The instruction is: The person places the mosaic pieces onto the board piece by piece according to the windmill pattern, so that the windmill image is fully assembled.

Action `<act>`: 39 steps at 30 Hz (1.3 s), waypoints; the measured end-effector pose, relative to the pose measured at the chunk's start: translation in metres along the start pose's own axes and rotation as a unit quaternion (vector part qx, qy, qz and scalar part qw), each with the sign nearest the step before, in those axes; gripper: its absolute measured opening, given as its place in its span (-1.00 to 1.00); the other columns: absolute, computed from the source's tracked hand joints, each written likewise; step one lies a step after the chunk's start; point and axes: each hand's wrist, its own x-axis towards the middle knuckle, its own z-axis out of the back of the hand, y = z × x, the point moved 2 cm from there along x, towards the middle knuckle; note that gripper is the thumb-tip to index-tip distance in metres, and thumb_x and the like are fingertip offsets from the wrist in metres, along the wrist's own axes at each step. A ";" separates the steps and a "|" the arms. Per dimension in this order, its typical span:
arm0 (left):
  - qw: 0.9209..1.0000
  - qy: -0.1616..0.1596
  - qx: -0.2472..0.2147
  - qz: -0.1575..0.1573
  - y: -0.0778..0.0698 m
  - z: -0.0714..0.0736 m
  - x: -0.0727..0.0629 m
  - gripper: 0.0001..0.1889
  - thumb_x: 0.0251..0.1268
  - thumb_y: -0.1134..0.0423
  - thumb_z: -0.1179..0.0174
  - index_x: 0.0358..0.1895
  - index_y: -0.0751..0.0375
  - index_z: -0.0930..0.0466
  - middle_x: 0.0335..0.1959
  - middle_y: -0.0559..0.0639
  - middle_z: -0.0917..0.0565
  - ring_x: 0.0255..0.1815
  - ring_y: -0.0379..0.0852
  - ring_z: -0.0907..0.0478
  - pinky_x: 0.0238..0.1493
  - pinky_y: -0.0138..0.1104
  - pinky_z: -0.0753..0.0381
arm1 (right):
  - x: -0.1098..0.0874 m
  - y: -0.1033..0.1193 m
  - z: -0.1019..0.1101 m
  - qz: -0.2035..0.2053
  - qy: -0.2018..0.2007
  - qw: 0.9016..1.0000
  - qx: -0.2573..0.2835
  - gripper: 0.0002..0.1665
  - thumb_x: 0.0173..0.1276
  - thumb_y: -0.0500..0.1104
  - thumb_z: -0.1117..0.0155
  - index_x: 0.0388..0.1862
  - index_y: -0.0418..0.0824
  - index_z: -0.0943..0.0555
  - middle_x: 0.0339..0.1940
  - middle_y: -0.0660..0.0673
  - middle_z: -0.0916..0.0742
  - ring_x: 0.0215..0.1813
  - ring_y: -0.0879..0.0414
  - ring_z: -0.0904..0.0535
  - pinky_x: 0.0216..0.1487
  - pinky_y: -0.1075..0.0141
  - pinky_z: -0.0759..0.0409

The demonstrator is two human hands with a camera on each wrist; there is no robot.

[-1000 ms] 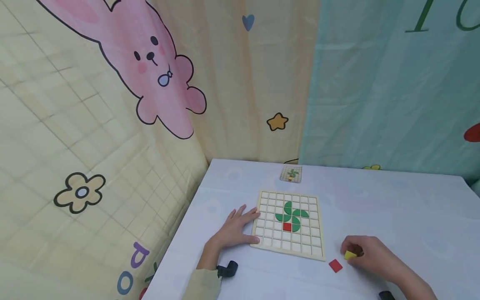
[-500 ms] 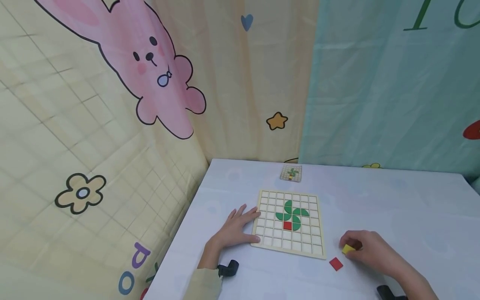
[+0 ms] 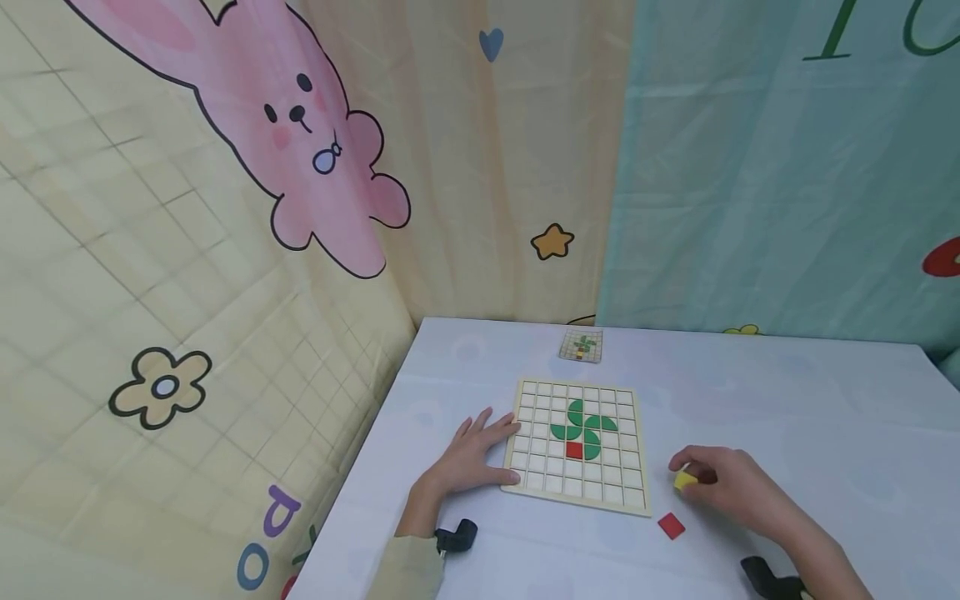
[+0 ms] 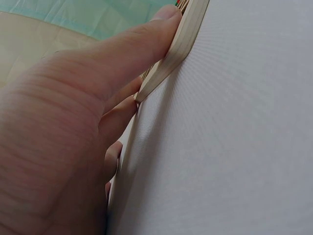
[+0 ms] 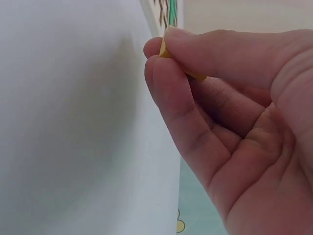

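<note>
A wooden grid board [image 3: 540,485] with white squares lies mid-table. Several green rounded tiles [image 3: 592,445] form a pinwheel on it, and a red square tile [image 3: 573,451] sits just below them. My left hand [image 3: 472,458] rests at the board's left edge, fingers spread, thumb on the near corner; the left wrist view shows the thumb [image 4: 142,46] over the wooden edge. Right of the board, my right hand [image 3: 731,487] pinches a yellow tile [image 3: 684,481] between thumb and fingers. In the right wrist view, the fingers cover most of the yellow tile [image 5: 165,51].
A loose red tile [image 3: 671,526] lies on the white table in front of my right hand. Behind the board is a small pattern card [image 3: 581,345] with a similar coloured design. Printed curtains [image 3: 480,167] hang along the table's back and left side.
My right hand has lifted the yellow tile away from beside the loose red tile, moving it farther back and slightly left. The left hand has stayed at the board's edge.
</note>
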 end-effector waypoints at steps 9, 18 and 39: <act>1.000 0.002 0.001 0.000 0.000 -0.001 0.001 -0.09 0.08 -0.41 -0.30 0.54 -0.28 -0.27 0.58 -0.36 -0.12 0.65 -0.05 0.26 0.58 0.02 0.28 | 0.007 0.012 0.000 0.034 -0.016 0.999 0.003 -0.69 0.22 -0.27 -0.50 -0.04 -0.06 -0.76 -0.02 -0.09 -0.75 -0.08 0.03 -0.64 -0.05 0.05 -0.71; 1.000 0.004 0.003 0.003 0.000 -0.002 0.001 -0.08 0.08 -0.42 -0.30 0.54 -0.27 -0.26 0.58 -0.39 -0.10 0.65 -0.06 0.27 0.58 0.01 0.29 | 0.014 0.027 -0.008 0.054 -0.020 0.998 0.023 -0.66 0.27 -0.32 -0.44 0.04 -0.12 -0.76 -0.04 -0.05 -0.75 -0.17 0.10 -0.57 -0.20 0.30 -0.68; 1.000 0.002 0.006 0.001 0.001 -0.001 0.000 -0.08 0.09 -0.42 -0.29 0.55 -0.26 -0.26 0.58 -0.40 -0.10 0.65 -0.06 0.26 0.58 0.02 0.27 | 0.036 0.050 -0.028 0.079 -0.052 0.994 0.050 -0.74 0.25 -0.31 -0.46 -0.08 -0.10 -0.72 -0.22 0.04 -0.71 -0.27 0.14 -0.60 -0.27 0.33 -0.65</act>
